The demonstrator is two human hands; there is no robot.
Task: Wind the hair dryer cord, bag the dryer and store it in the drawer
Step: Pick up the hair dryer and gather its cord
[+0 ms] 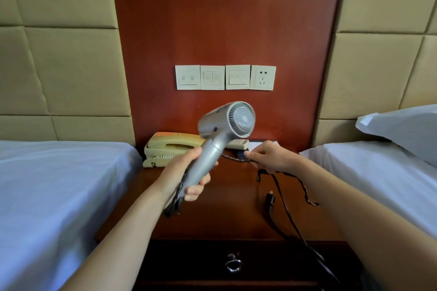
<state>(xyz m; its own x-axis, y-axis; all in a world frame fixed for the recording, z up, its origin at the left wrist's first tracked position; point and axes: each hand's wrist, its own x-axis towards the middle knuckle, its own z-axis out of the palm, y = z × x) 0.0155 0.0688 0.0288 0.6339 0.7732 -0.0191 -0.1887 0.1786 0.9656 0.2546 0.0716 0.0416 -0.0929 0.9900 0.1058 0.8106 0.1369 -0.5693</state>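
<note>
My left hand (186, 172) grips the handle of a silver hair dryer (224, 125), held tilted above the wooden nightstand (224, 215) with its rear grille facing me. A dark tangle of cord hangs below that hand. My right hand (272, 158) pinches the black cord (287, 210) just right of the dryer. From there the cord runs down and off the nightstand's front right. The black plug (270, 201) lies on the nightstand top. The drawer (233, 264) with a metal ring pull sits shut below. No bag is in view.
A yellowish telephone (170, 146) and a remote control (238, 143) sit at the back of the nightstand. Wall switches and a socket (263, 77) are on the red panel above. Beds with white sheets flank both sides, with a pillow (402, 130) at right.
</note>
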